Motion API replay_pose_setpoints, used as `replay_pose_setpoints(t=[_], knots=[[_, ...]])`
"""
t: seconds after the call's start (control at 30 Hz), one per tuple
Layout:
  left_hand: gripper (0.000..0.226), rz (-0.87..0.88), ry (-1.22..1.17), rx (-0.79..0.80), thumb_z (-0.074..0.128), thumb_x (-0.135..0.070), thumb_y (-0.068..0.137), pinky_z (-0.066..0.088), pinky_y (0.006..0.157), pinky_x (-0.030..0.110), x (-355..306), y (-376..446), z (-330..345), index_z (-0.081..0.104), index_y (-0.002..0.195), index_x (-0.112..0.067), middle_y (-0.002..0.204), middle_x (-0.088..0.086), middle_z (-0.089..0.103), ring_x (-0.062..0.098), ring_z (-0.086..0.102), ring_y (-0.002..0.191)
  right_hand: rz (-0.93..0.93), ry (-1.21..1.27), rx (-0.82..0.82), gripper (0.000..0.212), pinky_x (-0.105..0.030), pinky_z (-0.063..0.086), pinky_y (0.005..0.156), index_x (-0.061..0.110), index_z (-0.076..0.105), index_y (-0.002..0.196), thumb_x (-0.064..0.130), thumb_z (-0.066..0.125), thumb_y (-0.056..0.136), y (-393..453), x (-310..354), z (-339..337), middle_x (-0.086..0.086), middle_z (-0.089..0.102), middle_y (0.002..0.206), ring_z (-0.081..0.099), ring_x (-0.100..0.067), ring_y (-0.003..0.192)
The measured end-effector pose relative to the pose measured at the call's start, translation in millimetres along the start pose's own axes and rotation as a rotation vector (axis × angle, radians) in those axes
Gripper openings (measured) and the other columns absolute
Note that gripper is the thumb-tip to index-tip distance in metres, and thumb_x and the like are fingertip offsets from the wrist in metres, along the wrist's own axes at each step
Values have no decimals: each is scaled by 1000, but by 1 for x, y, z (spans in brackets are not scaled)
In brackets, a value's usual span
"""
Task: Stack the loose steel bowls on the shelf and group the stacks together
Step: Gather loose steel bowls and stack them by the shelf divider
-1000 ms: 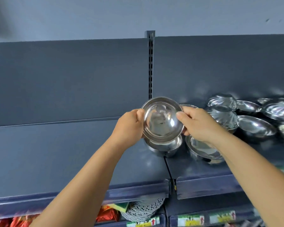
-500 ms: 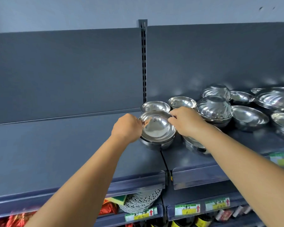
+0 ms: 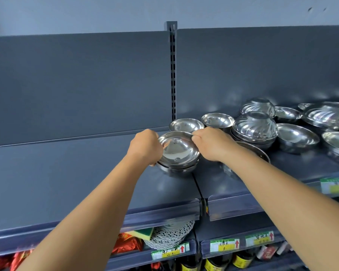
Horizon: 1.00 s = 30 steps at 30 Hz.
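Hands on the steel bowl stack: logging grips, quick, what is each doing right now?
Left hand: closed on the left rim of the top shiny round steel bowl of the stack.
Right hand: fingers pinching that bowl's right rim.

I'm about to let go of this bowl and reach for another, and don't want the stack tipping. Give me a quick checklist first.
1. Top bowl nested in the bowl below: ok, rims sit close.
2. Top bowl level: not ok, it tilts slightly toward the camera.
3. Left hand and right hand on opposite rims: ok.
4. Stack fully on the shelf: ok, though it sits over the seam between panels.
5. Room behind: ok, the small bowl is close, but contact cannot be told.
6. Next loose bowl within reach: ok, one sits just behind the right hand.
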<state>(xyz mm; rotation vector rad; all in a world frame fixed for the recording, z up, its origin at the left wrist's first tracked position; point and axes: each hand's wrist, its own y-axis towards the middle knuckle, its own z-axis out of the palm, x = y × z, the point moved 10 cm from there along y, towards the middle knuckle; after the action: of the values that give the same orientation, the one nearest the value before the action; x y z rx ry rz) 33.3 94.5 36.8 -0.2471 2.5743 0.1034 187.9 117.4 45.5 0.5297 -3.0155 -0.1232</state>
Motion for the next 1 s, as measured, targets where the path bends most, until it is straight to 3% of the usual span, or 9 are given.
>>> replay_pose_setpoints(t=[0.1, 0.23, 0.37, 0.5, 0.6, 0.7, 0.9, 1.0], knots=[[13, 2, 40, -10, 45, -2, 83, 49, 62, 34, 5, -4, -5, 55, 75, -3, 69, 22, 66, 37, 68, 69, -26, -9, -7, 18, -34, 45, 74, 15, 49, 85, 9, 38, 98, -4, 10, 2, 1, 52, 90, 57, -29, 100], [35, 12, 93, -63, 48, -17, 93, 31, 47, 26, 7, -9, -11, 36, 61, -9, 57, 5, 44, 22, 36, 51, -18, 63, -2, 20, -32, 37, 65, 15, 42, 81, 15, 35, 100, -8, 9, 7, 6, 41, 76, 51, -28, 96], [32, 121, 197, -128, 42, -20, 96, 33, 59, 31, -19, -26, -17, 33, 66, -13, 74, 5, 47, 28, 45, 71, 31, 230, -52, 25, -35, 34, 65, 12, 41, 80, 22, 30, 99, -22, 0, -4, 2, 45, 73, 46, -27, 92], [13, 363, 243, -190, 42, -20, 96, 37, 70, 31, -72, -57, -11, 49, 92, -10, 95, 4, 51, 28, 49, 102, -6, 220, -117, 23, -38, 39, 85, 12, 49, 94, 26, 32, 100, -50, -6, -26, -2, 53, 99, 45, -27, 108], [33, 501, 277, -165, 44, -26, 97, 42, 85, 32, -108, -79, 9, 51, 125, -11, 126, 2, 55, 25, 46, 122, 1, 183, -157, 33, -35, 32, 102, 14, 50, 126, 30, 34, 101, -73, -25, -39, 1, 50, 134, 37, -24, 127], [43, 583, 274, -118, 46, -32, 97, 42, 93, 34, -136, -97, 34, 45, 135, -13, 130, 3, 53, 25, 45, 125, 50, 191, -177, 47, -31, 21, 111, 18, 35, 146, 33, 36, 101, -93, -54, -42, 2, 35, 152, 25, -21, 139], [80, 499, 236, 74, 56, -45, 90, 43, 99, 36, -151, -96, 91, 16, 151, -14, 142, 7, 41, 26, 42, 129, 195, 298, -115, 70, -38, 23, 112, 26, 16, 152, 46, 49, 93, -116, -124, -17, 4, 20, 158, 16, -24, 143], [91, 417, 204, 103, 63, -46, 85, 45, 96, 36, -145, -87, 104, 9, 152, -17, 144, 7, 37, 27, 46, 126, 213, 413, -55, 84, -40, 28, 110, 26, 11, 152, 51, 57, 87, -117, -142, 1, 1, 22, 157, 20, -25, 143]])
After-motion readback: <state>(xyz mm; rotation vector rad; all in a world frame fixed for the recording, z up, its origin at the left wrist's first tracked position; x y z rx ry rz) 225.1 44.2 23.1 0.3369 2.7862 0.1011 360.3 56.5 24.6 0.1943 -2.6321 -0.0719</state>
